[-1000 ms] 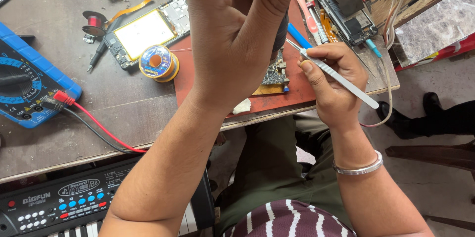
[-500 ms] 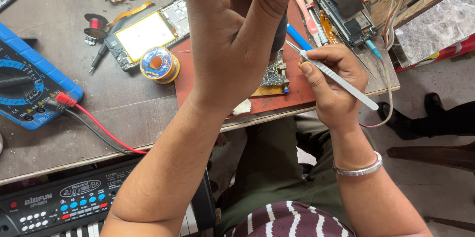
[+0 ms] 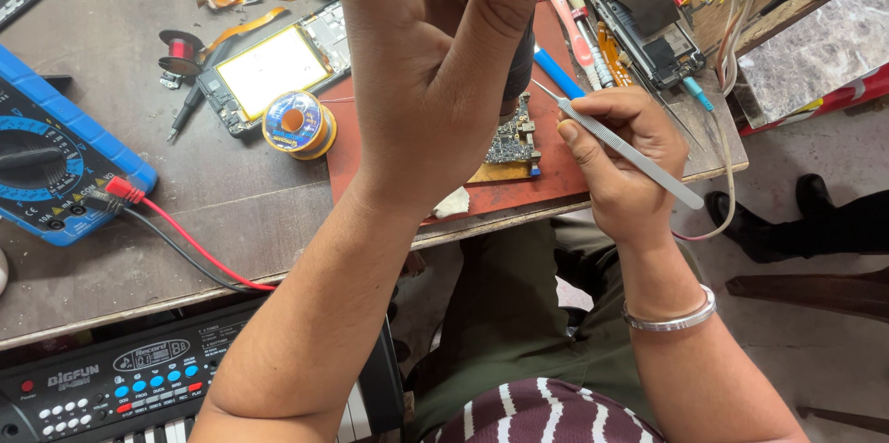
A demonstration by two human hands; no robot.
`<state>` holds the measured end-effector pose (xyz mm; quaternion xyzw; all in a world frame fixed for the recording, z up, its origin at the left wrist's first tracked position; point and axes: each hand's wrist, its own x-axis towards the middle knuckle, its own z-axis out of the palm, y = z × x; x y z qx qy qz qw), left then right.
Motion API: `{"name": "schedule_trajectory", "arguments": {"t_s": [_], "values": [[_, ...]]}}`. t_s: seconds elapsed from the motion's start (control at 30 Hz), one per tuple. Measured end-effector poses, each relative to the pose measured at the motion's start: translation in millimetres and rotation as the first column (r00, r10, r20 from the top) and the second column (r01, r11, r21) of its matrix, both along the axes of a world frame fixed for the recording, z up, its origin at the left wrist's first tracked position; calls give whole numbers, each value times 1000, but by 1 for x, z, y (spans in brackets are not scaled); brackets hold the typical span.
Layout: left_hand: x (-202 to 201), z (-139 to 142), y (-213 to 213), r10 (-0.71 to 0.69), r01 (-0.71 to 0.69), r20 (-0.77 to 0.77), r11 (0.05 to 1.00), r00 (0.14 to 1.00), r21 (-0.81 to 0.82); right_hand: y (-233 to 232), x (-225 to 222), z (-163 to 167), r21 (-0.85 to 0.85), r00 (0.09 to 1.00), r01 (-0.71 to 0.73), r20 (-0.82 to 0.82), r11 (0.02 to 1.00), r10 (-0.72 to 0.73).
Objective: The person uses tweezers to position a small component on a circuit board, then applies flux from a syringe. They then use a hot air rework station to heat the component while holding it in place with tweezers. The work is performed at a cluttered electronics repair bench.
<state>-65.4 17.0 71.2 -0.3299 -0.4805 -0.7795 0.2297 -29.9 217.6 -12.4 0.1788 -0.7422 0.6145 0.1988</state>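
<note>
Two hands were busy over a small circuit board [image 3: 515, 139] that lay on a reddish mat [image 3: 556, 179] near the front edge of the desk [image 3: 231, 212]. The left hand [image 3: 435, 73] was raised close to the camera, curled tightly round a dark cylindrical tool [image 3: 514, 54] that pointed down at the board. The right hand [image 3: 620, 151] pinched silver tweezers [image 3: 620, 149], fingers closed on the shaft, tips just beside the board's upper right corner. A solder spool [image 3: 296, 124] sat just off the mat's left edge, next to an opened phone [image 3: 273, 68]. A blue multimeter [image 3: 56, 161] lay farther left, its red lead [image 3: 185, 239] trailing toward the desk's edge. Bare desk surface showed between the meter and the mat. A keyboard [image 3: 139, 387] sat below the desk's front edge.
</note>
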Motion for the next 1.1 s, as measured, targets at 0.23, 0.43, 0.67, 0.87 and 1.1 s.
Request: {"name": "schedule_trajectory", "arguments": {"t_s": [0.23,0.43,0.67,0.87,1.1], "values": [[3,7,1,-13,13,7,1000,1000,23,0,3,1,12,999,26,-31,1000,-26],[8,19,-1,-30,23,212,999,977,37,-5,7,2,100,986,140,-107,985,-130],[10,15,-2,11,-9,44,999,999,-45,-8,8,7,159,979,152,-162,975,-126],[10,11,-4,27,-22,142,999,989,-38,-9,7,12,192,980,143,-168,971,-111],[8,3,-5,9,-7,52,999,999,-47,-11,7,17,216,983,128,-156,968,-95]]}}
